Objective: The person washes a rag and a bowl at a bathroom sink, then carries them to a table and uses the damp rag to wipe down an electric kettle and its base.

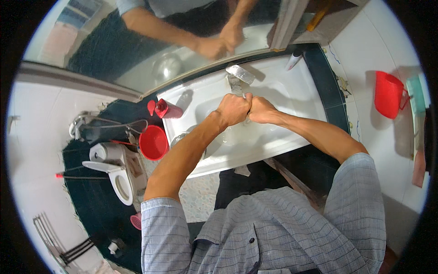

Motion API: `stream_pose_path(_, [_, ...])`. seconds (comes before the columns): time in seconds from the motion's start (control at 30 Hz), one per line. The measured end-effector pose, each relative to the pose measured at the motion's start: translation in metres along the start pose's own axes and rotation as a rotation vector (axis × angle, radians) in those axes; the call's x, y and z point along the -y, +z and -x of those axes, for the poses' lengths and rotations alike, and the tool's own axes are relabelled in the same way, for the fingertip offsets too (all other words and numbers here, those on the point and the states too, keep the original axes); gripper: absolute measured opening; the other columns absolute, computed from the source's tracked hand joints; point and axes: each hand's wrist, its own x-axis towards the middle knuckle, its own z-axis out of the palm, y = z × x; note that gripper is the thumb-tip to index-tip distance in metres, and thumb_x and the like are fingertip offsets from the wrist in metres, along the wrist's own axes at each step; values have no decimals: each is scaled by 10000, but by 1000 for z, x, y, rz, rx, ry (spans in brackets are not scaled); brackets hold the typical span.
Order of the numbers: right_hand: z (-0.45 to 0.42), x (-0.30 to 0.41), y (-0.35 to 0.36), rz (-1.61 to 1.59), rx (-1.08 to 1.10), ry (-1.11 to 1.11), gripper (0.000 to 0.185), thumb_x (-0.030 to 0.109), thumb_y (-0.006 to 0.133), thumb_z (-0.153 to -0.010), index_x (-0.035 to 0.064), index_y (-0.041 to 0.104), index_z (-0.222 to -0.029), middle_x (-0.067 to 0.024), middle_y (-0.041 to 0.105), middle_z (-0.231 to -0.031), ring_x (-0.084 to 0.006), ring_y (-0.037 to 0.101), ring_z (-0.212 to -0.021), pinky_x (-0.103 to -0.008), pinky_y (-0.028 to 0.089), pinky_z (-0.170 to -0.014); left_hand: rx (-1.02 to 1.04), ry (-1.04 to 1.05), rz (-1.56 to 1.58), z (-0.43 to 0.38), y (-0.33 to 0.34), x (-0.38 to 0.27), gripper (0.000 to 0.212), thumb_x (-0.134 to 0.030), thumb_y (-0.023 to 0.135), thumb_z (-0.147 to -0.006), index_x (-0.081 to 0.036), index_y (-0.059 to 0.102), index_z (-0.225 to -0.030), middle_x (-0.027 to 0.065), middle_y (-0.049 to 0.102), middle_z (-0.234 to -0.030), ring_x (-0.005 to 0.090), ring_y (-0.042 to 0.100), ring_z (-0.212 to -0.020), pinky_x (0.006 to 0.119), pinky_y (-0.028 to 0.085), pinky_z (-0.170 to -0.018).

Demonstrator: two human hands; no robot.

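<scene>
My left hand point(234, 109) and my right hand point(262, 109) are curled into fists and pressed together over the white washbasin point(301, 126). They are just in front of the metal faucet point(235, 85), whose flat lever point(241, 74) is angled to the right. The curled fingers hide whatever may be inside the fists. Below them, the bowl of the basin looks wet. The mirror point(92, 41) behind the basin reflects both forearms and the joined hands.
A red pump bottle point(169, 110) stands on the basin's left rim, and a white tube with a dark cap point(293, 61) at the back right. To the left are a red bucket point(154, 143) and a toilet point(121, 185). A red holder point(387, 95) hangs on the right wall.
</scene>
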Motion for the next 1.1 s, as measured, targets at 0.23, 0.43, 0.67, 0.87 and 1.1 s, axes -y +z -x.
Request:
stream_pose_path(0.23, [2,-12,22,-435,-73,-18,367,129,705,-774,-25,610,-1094,-134,687,-822,-227,651,-752,-387,509,-645,-103,235,-132,-10,13,10,165,-121,613,-798,-1,519,-860,119,634,-587,274,672,-529,394,520,-477])
stream_pose_path(0.43, [21,6,24,-723,-4,277,439,4,696,-729,-33,528,-1132,-3,535,-685,-109,504,-555,-296,352,-428,-218,376,-132,-2,16,13,191,-170,626,-789,-25,523,-859,83,615,-574,246,657,-512,376,507,-447])
stream_pose_path(0.67, [21,13,19,-820,62,148,295,-8,666,-739,5,545,-1008,14,505,-642,-79,434,-475,-280,289,-389,-202,372,-104,5,6,16,172,-186,640,-780,-59,534,-828,52,585,-551,241,637,-500,359,492,-456])
stream_pose_path(0.87, [27,29,-1,-475,-19,15,116,9,697,-771,4,614,-851,-26,581,-694,-102,531,-606,-299,408,-526,-327,90,-174,26,-38,-10,229,-187,683,-771,-69,584,-941,94,630,-828,258,643,-840,371,468,-725])
stream_pose_path(1.1, [48,61,-27,-785,189,-414,220,31,724,-780,-33,647,-975,-98,677,-850,-142,613,-749,-324,491,-688,-705,-140,57,81,-103,-47,479,-136,725,-780,-111,596,-1240,151,607,-994,284,628,-885,401,471,-726])
